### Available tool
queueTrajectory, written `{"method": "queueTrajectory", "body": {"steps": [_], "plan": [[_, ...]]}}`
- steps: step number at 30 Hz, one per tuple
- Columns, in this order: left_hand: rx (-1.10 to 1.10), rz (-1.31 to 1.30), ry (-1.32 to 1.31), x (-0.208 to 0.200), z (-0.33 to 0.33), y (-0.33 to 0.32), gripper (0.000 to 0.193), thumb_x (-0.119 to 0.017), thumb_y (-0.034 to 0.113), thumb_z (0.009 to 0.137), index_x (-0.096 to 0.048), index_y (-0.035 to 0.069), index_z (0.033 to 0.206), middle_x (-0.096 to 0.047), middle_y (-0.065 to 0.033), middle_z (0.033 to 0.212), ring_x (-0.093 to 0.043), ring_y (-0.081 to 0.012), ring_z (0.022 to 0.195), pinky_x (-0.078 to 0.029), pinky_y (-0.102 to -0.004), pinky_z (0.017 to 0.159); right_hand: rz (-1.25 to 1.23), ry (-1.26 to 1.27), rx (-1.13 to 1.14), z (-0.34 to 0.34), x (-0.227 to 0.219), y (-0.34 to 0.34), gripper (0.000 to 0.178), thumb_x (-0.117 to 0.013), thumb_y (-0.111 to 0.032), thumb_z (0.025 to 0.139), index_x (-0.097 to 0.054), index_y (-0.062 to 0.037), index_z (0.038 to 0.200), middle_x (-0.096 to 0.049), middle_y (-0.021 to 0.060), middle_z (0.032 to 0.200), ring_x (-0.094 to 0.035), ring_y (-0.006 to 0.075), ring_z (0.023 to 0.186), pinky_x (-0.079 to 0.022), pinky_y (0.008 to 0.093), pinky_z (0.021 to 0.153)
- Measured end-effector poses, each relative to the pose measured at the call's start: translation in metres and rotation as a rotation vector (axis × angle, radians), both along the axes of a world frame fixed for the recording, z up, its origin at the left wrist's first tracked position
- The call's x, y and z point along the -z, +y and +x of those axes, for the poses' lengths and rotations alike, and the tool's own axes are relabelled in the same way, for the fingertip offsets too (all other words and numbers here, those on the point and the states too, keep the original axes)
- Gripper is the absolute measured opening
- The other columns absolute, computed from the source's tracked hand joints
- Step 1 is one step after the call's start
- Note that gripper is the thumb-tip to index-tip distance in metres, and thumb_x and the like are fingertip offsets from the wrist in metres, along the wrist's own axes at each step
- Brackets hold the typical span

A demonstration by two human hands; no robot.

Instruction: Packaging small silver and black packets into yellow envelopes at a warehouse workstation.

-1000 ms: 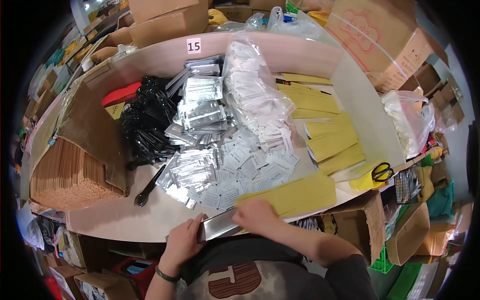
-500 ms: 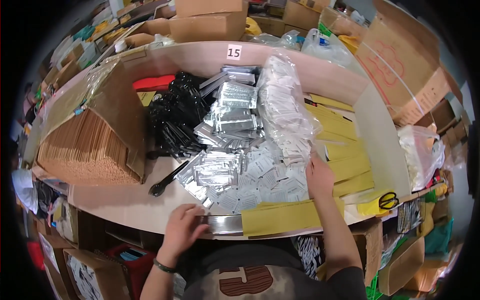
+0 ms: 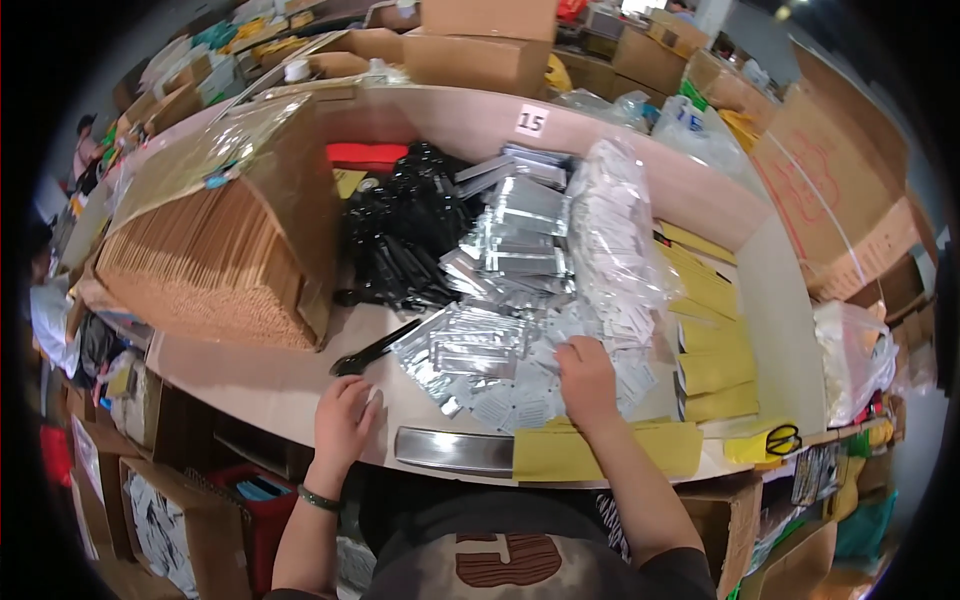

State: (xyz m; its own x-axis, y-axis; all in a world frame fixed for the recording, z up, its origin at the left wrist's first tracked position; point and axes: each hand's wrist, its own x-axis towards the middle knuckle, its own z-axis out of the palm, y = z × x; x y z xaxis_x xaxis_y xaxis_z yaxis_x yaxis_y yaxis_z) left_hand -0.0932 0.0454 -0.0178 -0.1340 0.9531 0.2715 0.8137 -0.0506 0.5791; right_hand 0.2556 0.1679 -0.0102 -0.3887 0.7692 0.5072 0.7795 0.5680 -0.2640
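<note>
My right hand (image 3: 588, 378) rests on loose small white printed packets (image 3: 522, 402), its fingers bent and pressed together. Whatever the fingertips hold is hidden. At the table's front left, my left hand (image 3: 345, 415) is loosely bent, thumb apart, with nothing visible in it. Just beyond its fingertips lies a black plastic spoon (image 3: 375, 350). Silver flat sachets (image 3: 478, 345) are piled in the middle. Behind the right hand, a clear plastic bag (image 3: 620, 220) is full of white packets. Flat yellow sleeves (image 3: 610, 455) lie below the right forearm, beside a shiny metal strip (image 3: 455, 448).
A carton (image 3: 290, 190) packed with brown folded card stands on the left. Black plastic-wrapped utensils (image 3: 405, 230) are heaped beside it. More yellow sleeves (image 3: 720, 355) lie along the right wall. Black-handled scissors (image 3: 783, 440) sit at the right front edge. A raised rim (image 3: 450, 110) encloses the back.
My right hand has moved left, from the bag's lower end onto the loose white packets. My left hand has moved up from the metal strip toward the spoon. The view has shifted.
</note>
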Motion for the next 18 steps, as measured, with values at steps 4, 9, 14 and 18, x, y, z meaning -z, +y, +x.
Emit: {"method": "queueTrajectory", "body": {"steps": [4,9,14,18], "plan": [[-0.015,0.049,0.097,-0.003,-0.009,0.030,0.028,-0.067,0.006,0.080,-0.065,0.005,0.108,-0.063,-0.0131,0.112,-0.062,-0.0353,0.101,-0.051,-0.0411,0.086,-0.420,0.419,0.101,-0.043,-0.036,-0.001,0.017,-0.063,-0.010,0.088,-0.066,-0.0038,0.103,-0.065,0.0178,0.096,-0.064,0.0360,0.082,-0.051,0.0424,0.074],[-0.045,-0.055,0.184,0.003,0.004,0.071,0.031,-0.064,0.014,0.082,-0.064,0.011,0.113,-0.064,-0.0135,0.109,-0.062,-0.0358,0.099,-0.051,-0.0446,0.087,-0.240,0.038,-0.089,-0.073,0.044,0.013,0.019,-0.056,-0.015,0.089,-0.059,0.0011,0.099,-0.061,0.0209,0.096,-0.059,0.0383,0.090,-0.048,0.0468,0.082],[-0.136,-0.099,0.040,0.015,-0.002,0.053,0.020,-0.070,0.015,0.076,-0.069,0.010,0.096,-0.067,-0.0133,0.103,-0.064,-0.0344,0.094,-0.051,-0.0449,0.083,-0.118,-0.128,-0.007,-0.095,0.038,-0.008,0.015,-0.055,-0.012,0.085,-0.062,0.0008,0.086,-0.058,0.0216,0.100,-0.056,0.0392,0.098,-0.048,0.0461,0.084],[-0.190,-0.084,-0.105,0.027,-0.011,0.054,0.014,-0.069,0.015,0.082,-0.068,0.008,0.094,-0.066,-0.0144,0.095,-0.064,-0.0364,0.086,-0.051,-0.0452,0.077,-0.196,-0.243,-0.073,-0.094,0.037,-0.007,0.016,-0.055,-0.012,0.084,-0.063,0.0008,0.089,-0.058,0.0204,0.098,-0.055,0.0397,0.098,-0.048,0.0458,0.085]]}}
